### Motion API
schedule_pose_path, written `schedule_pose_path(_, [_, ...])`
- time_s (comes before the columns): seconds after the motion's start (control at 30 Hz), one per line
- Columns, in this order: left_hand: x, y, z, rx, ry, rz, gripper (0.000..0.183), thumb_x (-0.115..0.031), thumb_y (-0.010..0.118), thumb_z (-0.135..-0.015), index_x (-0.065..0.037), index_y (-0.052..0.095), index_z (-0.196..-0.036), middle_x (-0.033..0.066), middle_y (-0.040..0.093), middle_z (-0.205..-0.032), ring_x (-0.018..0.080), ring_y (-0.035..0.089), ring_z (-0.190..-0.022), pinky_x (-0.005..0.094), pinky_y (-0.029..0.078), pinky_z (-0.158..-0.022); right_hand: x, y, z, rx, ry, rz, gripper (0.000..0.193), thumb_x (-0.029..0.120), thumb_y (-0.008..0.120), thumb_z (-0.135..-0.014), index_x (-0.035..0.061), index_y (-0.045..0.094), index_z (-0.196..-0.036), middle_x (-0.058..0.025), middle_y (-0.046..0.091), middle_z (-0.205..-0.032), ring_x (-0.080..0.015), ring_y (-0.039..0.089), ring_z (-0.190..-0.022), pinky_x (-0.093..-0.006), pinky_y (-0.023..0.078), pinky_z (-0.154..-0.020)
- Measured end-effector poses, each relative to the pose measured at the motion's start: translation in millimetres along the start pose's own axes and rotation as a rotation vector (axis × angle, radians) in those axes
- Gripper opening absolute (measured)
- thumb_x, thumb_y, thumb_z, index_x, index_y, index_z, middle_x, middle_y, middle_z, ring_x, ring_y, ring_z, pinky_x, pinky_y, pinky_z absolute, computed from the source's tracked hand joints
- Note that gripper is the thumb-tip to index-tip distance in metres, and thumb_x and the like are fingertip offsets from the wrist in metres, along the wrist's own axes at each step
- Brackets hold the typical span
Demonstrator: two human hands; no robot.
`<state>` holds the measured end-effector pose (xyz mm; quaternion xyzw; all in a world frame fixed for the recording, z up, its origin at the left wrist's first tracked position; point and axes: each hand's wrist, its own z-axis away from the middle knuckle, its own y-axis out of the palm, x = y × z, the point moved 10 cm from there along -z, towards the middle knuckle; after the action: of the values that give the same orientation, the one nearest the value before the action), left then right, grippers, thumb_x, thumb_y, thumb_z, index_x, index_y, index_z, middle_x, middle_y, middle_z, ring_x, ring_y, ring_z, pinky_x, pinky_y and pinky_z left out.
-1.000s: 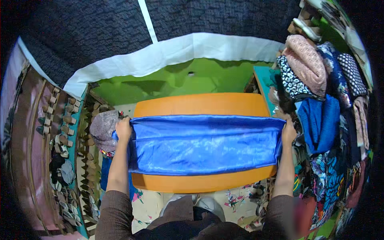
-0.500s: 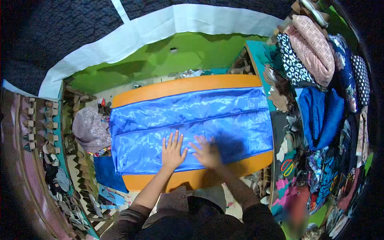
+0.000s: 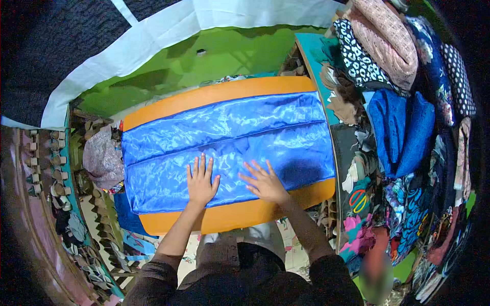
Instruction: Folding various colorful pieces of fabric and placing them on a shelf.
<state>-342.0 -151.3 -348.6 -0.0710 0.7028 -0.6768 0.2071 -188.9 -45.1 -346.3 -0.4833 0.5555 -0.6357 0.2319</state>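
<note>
A shiny blue satin cloth (image 3: 291,137) lies across an orange table (image 3: 224,219), with a lengthwise seam or fold line across its middle. Small wrinkles show over its surface. My left hand (image 3: 203,182) rests flat on the cloth's near half, fingers spread and pointing away from me. To the right of it, my right hand (image 3: 265,182) is over the same half with its fingers apart, slightly blurred; whether it touches the cloth I cannot tell. Neither hand holds anything.
Red-and-yellow-handled scissors (image 3: 358,200) lie on the cluttered right-hand bench. Folded fabrics pile up there, including a blue cloth (image 3: 400,132) and a pink one (image 3: 390,41). A greyish sparkly fabric (image 3: 103,155) sits by the table's left end. Shelves line the left.
The whole view has shifted, so the table appears further left and higher. My right hand has spread its fingers and is less blurred; the left stays flat on the cloth.
</note>
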Motion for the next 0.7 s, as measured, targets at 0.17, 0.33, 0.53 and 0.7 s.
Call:
schedule_pose_path(0.17, [-7,-5,6,0.031,0.014,0.009,0.056,-0.035,0.05,-0.082,-0.012,0.039,-0.133,0.0154,0.025,-0.143,0.0344,0.026,-0.13,0.053,0.016,-0.104,-136,-54,48,-0.18,0.173,0.201,0.039,0.022,0.054,-0.079,0.0123,0.053,-0.116,-0.016,0.048,-0.123,-0.0346,0.04,-0.118,-0.0548,0.031,-0.093])
schedule_pose_path(0.33, [-12,-3,9,-0.007,0.021,-0.007,0.055,-0.037,0.049,-0.083,-0.013,0.04,-0.132,0.0154,0.026,-0.142,0.0344,0.027,-0.13,0.0527,0.017,-0.104,-198,-89,66,-0.425,0.689,0.405,0.038,0.016,0.045,-0.085,0.0037,0.049,-0.12,-0.0202,0.044,-0.127,-0.039,0.038,-0.119,-0.0537,0.03,-0.095])
schedule_pose_path(0.53, [-23,-1,-22,-0.072,-0.104,0.033,0.054,-0.035,0.048,-0.084,-0.012,0.04,-0.132,0.0157,0.027,-0.142,0.0331,0.027,-0.13,0.0519,0.018,-0.104,16,-12,-68,0.035,-0.27,-0.086,0.043,0.022,0.048,-0.084,0.0113,0.047,-0.126,-0.0111,0.037,-0.137,-0.0287,0.032,-0.128,-0.0499,0.023,-0.104])
schedule_pose_path(0.7, [-39,5,-35,-0.065,-0.092,-0.022,0.053,-0.034,0.047,-0.084,-0.014,0.039,-0.133,0.0134,0.028,-0.142,0.0315,0.027,-0.13,0.0514,0.018,-0.104,-107,-1,-113,-0.031,-0.106,0.219,0.043,0.021,0.046,-0.085,0.0047,0.046,-0.125,-0.0126,0.037,-0.136,-0.0289,0.034,-0.126,-0.0487,0.026,-0.102])
